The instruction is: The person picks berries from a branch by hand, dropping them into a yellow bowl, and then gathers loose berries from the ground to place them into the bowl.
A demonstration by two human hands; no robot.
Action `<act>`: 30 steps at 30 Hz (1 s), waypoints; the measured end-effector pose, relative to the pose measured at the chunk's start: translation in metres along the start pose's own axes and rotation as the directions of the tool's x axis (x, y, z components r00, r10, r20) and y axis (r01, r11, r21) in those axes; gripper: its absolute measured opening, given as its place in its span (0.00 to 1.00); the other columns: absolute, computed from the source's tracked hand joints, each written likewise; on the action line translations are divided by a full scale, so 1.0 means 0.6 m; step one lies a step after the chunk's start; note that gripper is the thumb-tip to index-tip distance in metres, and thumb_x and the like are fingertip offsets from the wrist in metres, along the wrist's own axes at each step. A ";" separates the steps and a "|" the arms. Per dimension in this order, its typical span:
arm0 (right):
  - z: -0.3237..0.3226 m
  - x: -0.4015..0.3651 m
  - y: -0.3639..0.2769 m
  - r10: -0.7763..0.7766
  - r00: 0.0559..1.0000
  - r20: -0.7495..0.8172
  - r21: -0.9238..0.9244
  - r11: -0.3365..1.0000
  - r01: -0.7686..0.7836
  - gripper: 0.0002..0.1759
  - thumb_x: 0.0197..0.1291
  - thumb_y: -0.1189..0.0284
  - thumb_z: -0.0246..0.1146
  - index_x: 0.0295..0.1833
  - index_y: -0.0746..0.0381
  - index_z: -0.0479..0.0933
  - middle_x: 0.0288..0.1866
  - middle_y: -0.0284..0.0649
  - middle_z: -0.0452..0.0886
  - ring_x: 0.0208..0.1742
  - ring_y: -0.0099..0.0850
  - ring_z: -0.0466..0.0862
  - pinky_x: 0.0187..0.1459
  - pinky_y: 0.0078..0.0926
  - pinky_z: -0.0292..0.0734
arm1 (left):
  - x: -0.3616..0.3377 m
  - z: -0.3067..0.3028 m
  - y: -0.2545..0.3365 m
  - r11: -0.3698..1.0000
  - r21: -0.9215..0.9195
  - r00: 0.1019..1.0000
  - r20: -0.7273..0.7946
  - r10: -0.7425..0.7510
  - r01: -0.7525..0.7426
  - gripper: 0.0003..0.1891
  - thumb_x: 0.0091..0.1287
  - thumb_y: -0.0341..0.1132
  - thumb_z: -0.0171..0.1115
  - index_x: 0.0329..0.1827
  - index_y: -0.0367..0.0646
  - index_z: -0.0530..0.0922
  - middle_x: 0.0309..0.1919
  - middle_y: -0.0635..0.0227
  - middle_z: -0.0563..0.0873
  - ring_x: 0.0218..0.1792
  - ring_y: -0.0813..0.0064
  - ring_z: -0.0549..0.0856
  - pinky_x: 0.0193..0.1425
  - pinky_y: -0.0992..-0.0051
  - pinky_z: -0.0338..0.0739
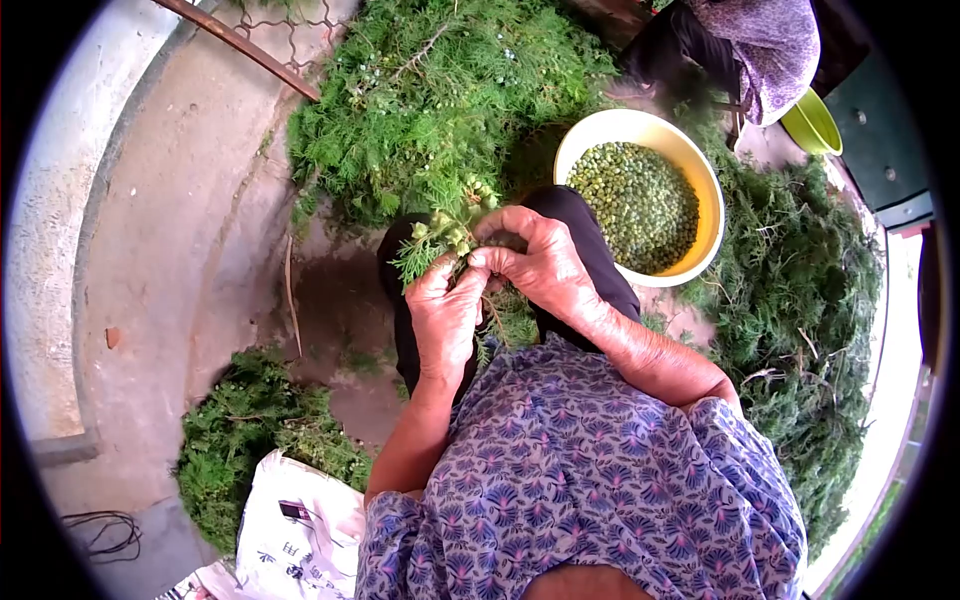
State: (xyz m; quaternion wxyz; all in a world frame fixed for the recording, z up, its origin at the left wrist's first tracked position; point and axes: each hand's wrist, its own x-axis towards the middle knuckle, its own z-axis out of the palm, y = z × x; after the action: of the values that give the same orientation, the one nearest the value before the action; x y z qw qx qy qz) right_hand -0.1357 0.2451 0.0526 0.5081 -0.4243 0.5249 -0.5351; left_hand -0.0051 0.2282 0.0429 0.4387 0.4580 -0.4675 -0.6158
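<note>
Between my knees, my left hand (443, 305) pinches a green conifer sprig (440, 235) that carries several pale green cones. My right hand (540, 262) is closed at the same sprig, its thumb and fingers meeting close to my left fingertips. What exactly the right fingers grip is hidden by the hand. To the right of my right hand stands a yellow basin (708, 215) with a pale rim, holding a heap of small green cones (635, 205). Just beyond my hands lies a large pile of cut conifer branches (420, 100).
More branches (790, 330) are heaped on the right, and a smaller pile (250, 430) lies lower left beside a white sack (300, 530). Another person (760, 50) sits at upper right near a green basin (812, 125). A black cable (105, 533) lies at lower left.
</note>
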 end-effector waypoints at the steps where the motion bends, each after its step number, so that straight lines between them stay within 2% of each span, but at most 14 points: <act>1: 0.000 -0.003 0.002 -0.172 0.985 -0.025 -0.194 0.967 0.164 0.10 0.53 0.77 0.67 0.42 0.66 0.78 0.32 0.39 0.78 0.31 0.23 0.80 0.33 0.21 0.76 | -0.002 0.001 0.000 1.000 -0.025 1.000 0.003 0.010 -0.009 0.06 0.62 0.25 0.61 0.41 0.35 0.80 0.20 0.71 0.81 0.13 0.91 0.69 0.14 0.87 0.59; 3: 0.001 -0.003 0.001 -0.403 0.915 -0.013 -0.440 0.824 0.356 0.10 0.53 0.78 0.66 0.42 0.65 0.79 0.33 0.40 0.76 0.34 0.26 0.79 0.35 0.24 0.75 | -0.003 0.004 0.005 0.997 -0.076 1.000 0.002 0.004 -0.004 0.05 0.62 0.24 0.59 0.39 0.36 0.80 0.19 0.71 0.81 0.13 0.92 0.68 0.14 0.87 0.58; 6: -0.002 0.001 0.012 -0.373 0.927 -0.018 -0.430 0.840 0.330 0.10 0.55 0.78 0.65 0.43 0.66 0.79 0.33 0.40 0.76 0.32 0.25 0.79 0.34 0.22 0.75 | 0.002 0.000 -0.001 0.984 -0.169 0.998 0.023 -0.054 0.057 0.03 0.62 0.24 0.59 0.36 0.37 0.80 0.20 0.71 0.80 0.13 0.92 0.68 0.14 0.87 0.56; 8: -0.011 0.008 0.025 -0.275 0.961 0.026 -0.235 0.933 0.273 0.08 0.59 0.77 0.62 0.43 0.69 0.78 0.31 0.36 0.77 0.29 0.21 0.77 0.29 0.18 0.73 | 0.008 -0.009 -0.009 0.967 -0.234 0.995 0.045 -0.089 0.097 0.01 0.62 0.25 0.59 0.33 0.38 0.78 0.20 0.71 0.79 0.16 0.91 0.70 0.14 0.88 0.55; 10: -0.024 0.007 0.023 0.090 0.988 0.127 0.219 0.969 -0.116 0.07 0.61 0.76 0.61 0.43 0.69 0.77 0.28 0.33 0.76 0.26 0.18 0.75 0.24 0.15 0.69 | 0.009 -0.006 -0.007 0.960 -0.250 0.992 0.029 -0.124 0.127 0.01 0.63 0.26 0.60 0.33 0.38 0.78 0.21 0.73 0.79 0.17 0.90 0.71 0.16 0.88 0.55; 11: -0.027 0.011 0.031 0.083 0.986 0.146 0.360 0.924 -0.131 0.07 0.62 0.75 0.61 0.42 0.68 0.76 0.25 0.32 0.76 0.23 0.16 0.73 0.21 0.13 0.66 | 0.010 -0.005 -0.009 0.959 -0.251 0.991 0.032 -0.130 0.134 0.01 0.63 0.26 0.60 0.33 0.38 0.78 0.21 0.73 0.79 0.17 0.90 0.71 0.16 0.88 0.55; 12: -0.028 0.012 0.032 0.087 0.986 0.142 0.360 0.923 -0.133 0.07 0.62 0.75 0.61 0.42 0.68 0.76 0.25 0.32 0.76 0.23 0.16 0.73 0.21 0.13 0.66 | 0.012 -0.005 -0.011 0.963 -0.228 0.989 0.052 -0.136 0.144 0.02 0.63 0.27 0.60 0.34 0.38 0.78 0.20 0.74 0.78 0.18 0.90 0.71 0.16 0.89 0.56; 16: -0.034 0.012 0.024 0.117 0.991 0.059 0.125 0.984 -0.124 0.06 0.60 0.75 0.62 0.40 0.66 0.75 0.25 0.32 0.76 0.23 0.16 0.73 0.22 0.14 0.68 | 0.022 0.001 -0.019 0.957 -0.235 0.985 0.078 -0.156 0.170 0.03 0.64 0.28 0.59 0.37 0.38 0.79 0.20 0.76 0.76 0.18 0.90 0.69 0.18 0.88 0.56; 18: -0.030 0.012 0.027 -0.119 0.992 -0.047 -0.273 0.956 0.102 0.05 0.58 0.77 0.62 0.39 0.64 0.75 0.25 0.31 0.76 0.25 0.15 0.74 0.26 0.14 0.69 | 0.023 0.006 -0.034 0.955 -0.263 0.989 0.088 -0.120 0.140 0.04 0.65 0.29 0.59 0.38 0.38 0.78 0.20 0.77 0.75 0.18 0.90 0.68 0.17 0.87 0.56; 22: -0.023 0.017 0.048 -0.305 0.933 -0.192 -0.380 0.900 0.216 0.05 0.55 0.79 0.61 0.39 0.64 0.74 0.25 0.29 0.76 0.27 0.15 0.74 0.28 0.14 0.70 | 0.028 0.002 -0.043 0.929 -0.319 0.982 0.101 -0.162 0.186 0.03 0.65 0.30 0.59 0.35 0.40 0.78 0.21 0.78 0.73 0.18 0.89 0.67 0.17 0.86 0.55; 23: -0.023 0.028 0.063 -0.304 0.919 -0.251 -0.314 0.923 0.220 0.05 0.56 0.79 0.61 0.39 0.64 0.74 0.25 0.29 0.76 0.25 0.14 0.72 0.27 0.13 0.69 | 0.034 -0.003 -0.045 0.915 -0.331 0.972 0.113 -0.207 0.233 0.03 0.65 0.30 0.59 0.35 0.40 0.78 0.20 0.78 0.73 0.17 0.89 0.67 0.17 0.86 0.54; 24: -0.029 0.032 0.062 -0.087 0.964 -0.250 -0.093 0.994 0.065 0.05 0.58 0.79 0.60 0.40 0.65 0.75 0.25 0.30 0.76 0.23 0.15 0.72 0.25 0.12 0.67 | 0.036 -0.004 -0.045 0.896 -0.343 0.959 0.126 -0.253 0.281 0.03 0.65 0.30 0.59 0.35 0.40 0.77 0.20 0.78 0.72 0.17 0.88 0.66 0.16 0.86 0.54; 26: -0.038 0.031 0.048 0.174 0.974 -0.142 0.284 0.950 -0.128 0.06 0.59 0.78 0.60 0.42 0.67 0.75 0.25 0.31 0.77 0.22 0.17 0.73 0.25 0.15 0.69 | 0.037 -0.002 -0.039 0.892 -0.343 0.955 0.130 -0.266 0.295 0.03 0.65 0.30 0.60 0.33 0.41 0.77 0.19 0.78 0.71 0.17 0.89 0.66 0.16 0.86 0.54; 30: -0.039 0.034 0.063 0.179 0.976 -0.125 0.424 0.899 -0.110 0.08 0.61 0.78 0.60 0.45 0.67 0.74 0.26 0.31 0.76 0.21 0.17 0.72 0.22 0.13 0.67 | 0.039 0.001 -0.038 0.887 -0.301 0.937 0.125 -0.326 0.349 0.06 0.65 0.33 0.61 0.32 0.41 0.76 0.17 0.78 0.71 0.16 0.89 0.65 0.16 0.86 0.53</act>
State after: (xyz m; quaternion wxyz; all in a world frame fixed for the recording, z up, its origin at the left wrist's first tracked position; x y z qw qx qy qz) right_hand -0.1574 0.2302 0.0112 0.5807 -0.2220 0.4688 -0.6274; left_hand -0.0126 0.2094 0.0171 0.3762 0.4333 -0.2902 -0.7659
